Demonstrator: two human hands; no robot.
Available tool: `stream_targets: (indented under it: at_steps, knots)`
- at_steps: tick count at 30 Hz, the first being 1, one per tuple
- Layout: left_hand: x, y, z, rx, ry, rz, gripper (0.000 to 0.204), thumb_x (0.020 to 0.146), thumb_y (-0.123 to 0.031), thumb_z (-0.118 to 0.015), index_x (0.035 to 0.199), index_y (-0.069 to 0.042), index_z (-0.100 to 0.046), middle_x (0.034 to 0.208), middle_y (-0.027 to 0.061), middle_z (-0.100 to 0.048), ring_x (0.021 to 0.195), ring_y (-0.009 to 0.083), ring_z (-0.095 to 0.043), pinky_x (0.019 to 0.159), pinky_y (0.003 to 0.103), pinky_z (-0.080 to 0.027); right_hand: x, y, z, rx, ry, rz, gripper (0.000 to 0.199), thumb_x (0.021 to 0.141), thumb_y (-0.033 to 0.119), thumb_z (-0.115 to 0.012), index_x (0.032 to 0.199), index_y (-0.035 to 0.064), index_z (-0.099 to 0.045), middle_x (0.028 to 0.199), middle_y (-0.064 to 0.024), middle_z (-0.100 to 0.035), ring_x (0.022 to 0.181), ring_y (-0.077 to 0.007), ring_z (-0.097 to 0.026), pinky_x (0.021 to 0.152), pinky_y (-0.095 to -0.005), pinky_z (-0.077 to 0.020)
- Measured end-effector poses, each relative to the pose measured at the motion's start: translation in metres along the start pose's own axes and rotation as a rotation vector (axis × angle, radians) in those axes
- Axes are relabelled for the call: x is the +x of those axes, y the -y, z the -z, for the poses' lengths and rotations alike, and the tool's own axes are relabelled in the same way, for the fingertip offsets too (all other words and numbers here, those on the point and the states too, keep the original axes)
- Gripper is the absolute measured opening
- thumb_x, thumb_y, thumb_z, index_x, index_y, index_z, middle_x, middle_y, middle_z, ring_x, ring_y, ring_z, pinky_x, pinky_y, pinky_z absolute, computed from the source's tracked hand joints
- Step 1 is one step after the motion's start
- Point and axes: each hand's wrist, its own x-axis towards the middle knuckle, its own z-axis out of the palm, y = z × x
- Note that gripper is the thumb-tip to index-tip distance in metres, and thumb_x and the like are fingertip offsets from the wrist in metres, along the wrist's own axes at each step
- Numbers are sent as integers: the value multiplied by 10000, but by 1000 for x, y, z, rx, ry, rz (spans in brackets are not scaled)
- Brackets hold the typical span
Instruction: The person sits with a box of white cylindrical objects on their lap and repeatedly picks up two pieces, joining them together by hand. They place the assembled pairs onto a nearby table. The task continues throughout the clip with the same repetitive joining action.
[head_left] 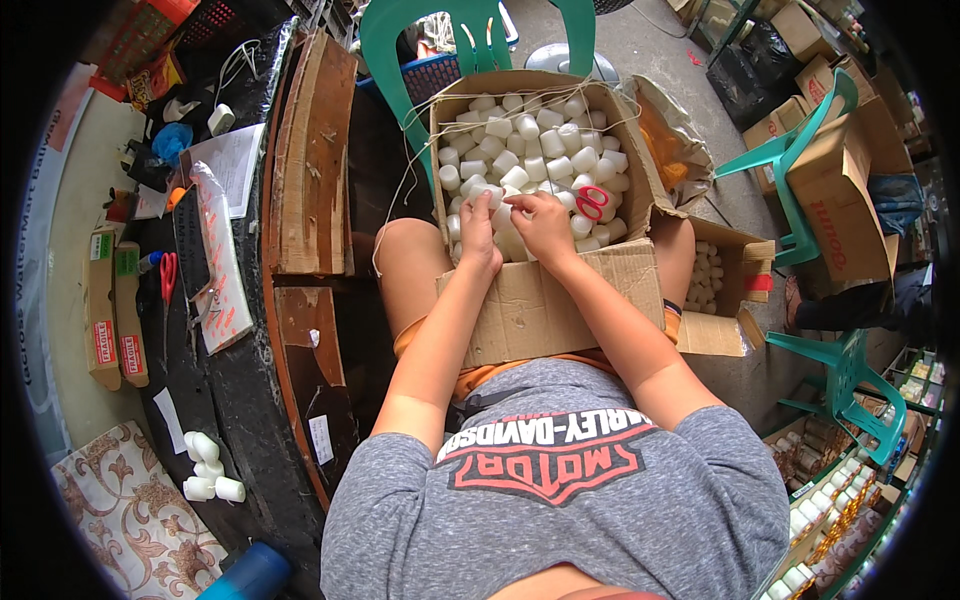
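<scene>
black tabletop point(265, 420): at our left, it bears 1 pair of red-handled scissors point(168, 275) and a small cluster of white cylinders point(208, 468); a bumped elbow might send these rolling.
white string point(437, 97): loose strands drape over the box's left corner; if our forearm or knee caught them, they could tangle.
left hand point(478, 228): our fingers are curled round 1 white cylinder point(487, 191), above the filled box; a slack grip could drop it among its lookalikes.
right hand point(541, 225): our fingertips bend in close beside that piece; we cannot tell whether they pinch anything.
lap box point(545, 310): it rests across our thighs, so shifting our legs might tip it.
second red-handled scissors point(592, 202): they lie on the pile; reaching blindly, we could get nicked.
side box point(748, 260): beside our right knee, holding more cylinders; a knock could spill them.
</scene>
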Motion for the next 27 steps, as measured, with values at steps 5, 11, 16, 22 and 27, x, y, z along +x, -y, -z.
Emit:
stream_targets:
  at_steps: [5, 11, 16, 22, 27]
  knots:
    - [-1, 1, 1, 45, 4, -7, 352, 847, -292, -591, 1097, -88, -450, 1050, 53, -588, 986, 153, -523, 877, 324, -381, 0, -3, -3, 46, -38, 10, 179, 743, 113, -623, 903, 96, -701, 780, -104, -629, 739, -243, -600, 704, -339, -473]
    - [5, 7, 5, 61, 4, 7, 350, 830, -343, -587, 1099, -139, -491, 1064, 2, -581, 1016, 133, -510, 865, 352, -340, 1, 1, 1, 49, 5, -11, 187, 742, 112, -613, 910, 76, -687, 804, -110, -635, 768, -258, -591, 730, -356, -464]
    - [1, 1, 2, 3, -3, 20, 342, 856, -263, -598, 1093, -67, -448, 1031, 62, -570, 945, 153, -536, 843, 297, -421, 2, 0, -1, 35, -23, 3, 195, 745, 115, -611, 921, 75, -684, 787, -105, -635, 752, -246, -596, 716, -346, -469]
    - [-2, -2, -1, 0, 1, 15, 353, 853, -256, -602, 1103, -64, -442, 1050, 72, -576, 966, 160, -535, 863, 304, -414, 1, 0, 0, 76, 20, -57, 229, 728, 122, -593, 932, 64, -679, 812, -128, -635, 809, -302, -579, 778, -390, -450]
    - [4, 6, 5, 57, 17, 7, 361, 832, -326, -598, 1111, -129, -484, 1079, 13, -588, 1026, 135, -509, 876, 344, -339, 3, -6, -5, 161, 8, -143, 218, 725, 135, -606, 900, 31, -683, 828, -141, -645, 788, -278, -612, 750, -370, -478]
